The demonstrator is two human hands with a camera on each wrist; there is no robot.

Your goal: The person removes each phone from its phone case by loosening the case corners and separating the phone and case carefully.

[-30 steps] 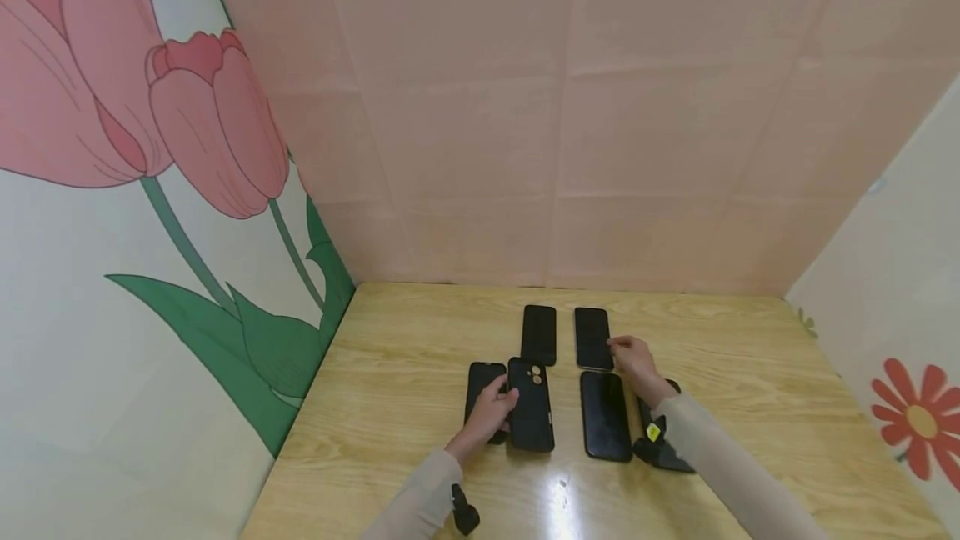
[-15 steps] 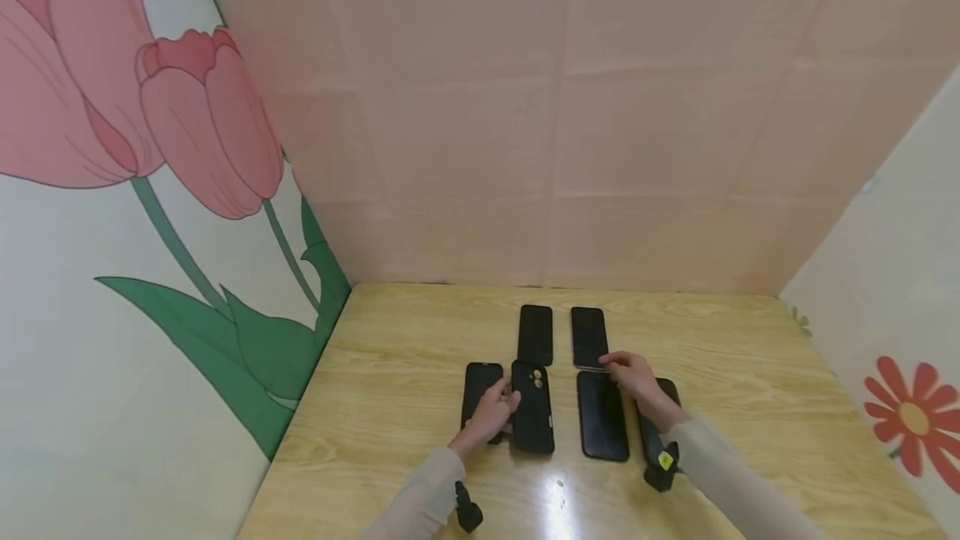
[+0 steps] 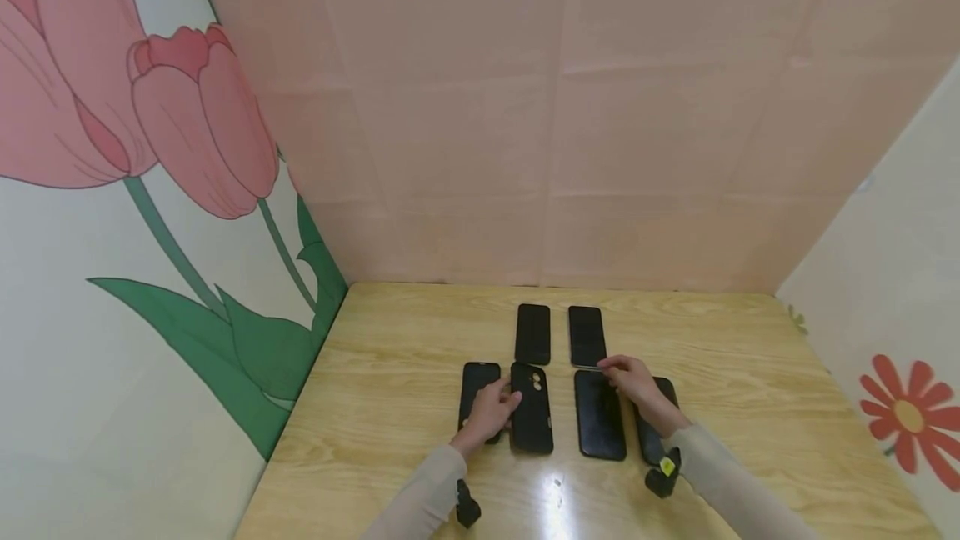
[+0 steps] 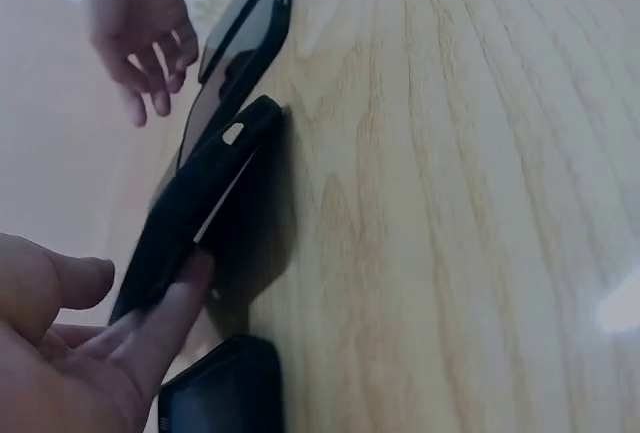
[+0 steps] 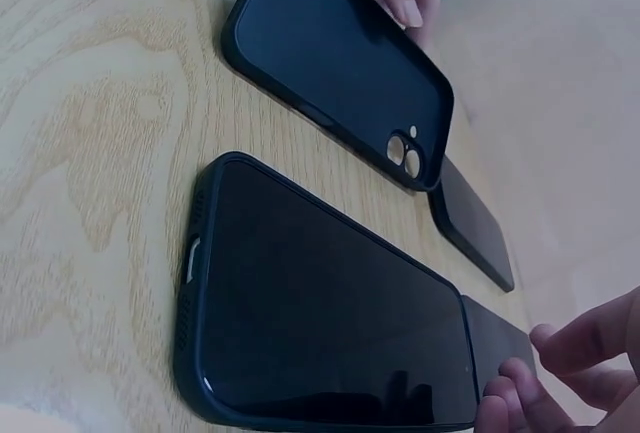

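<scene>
Black phone case [image 3: 534, 417], lower centre of the head view, is pinched along one edge by the left hand [image 3: 490, 410]; nothing is held by the relaxed right hand [image 3: 633, 378]. Probably light and flexible, best gripped edgewise.

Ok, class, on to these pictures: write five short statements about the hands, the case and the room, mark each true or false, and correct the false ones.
1. The left hand holds the case. True.
2. A phone sits inside the case. False: the case is empty.
3. The case is tilted, not flat on the table. True.
4. The right hand grips a phone. False: it holds nothing.
5. The flower on the wall right of the table is blue. False: it is red with a yellow centre.
</scene>
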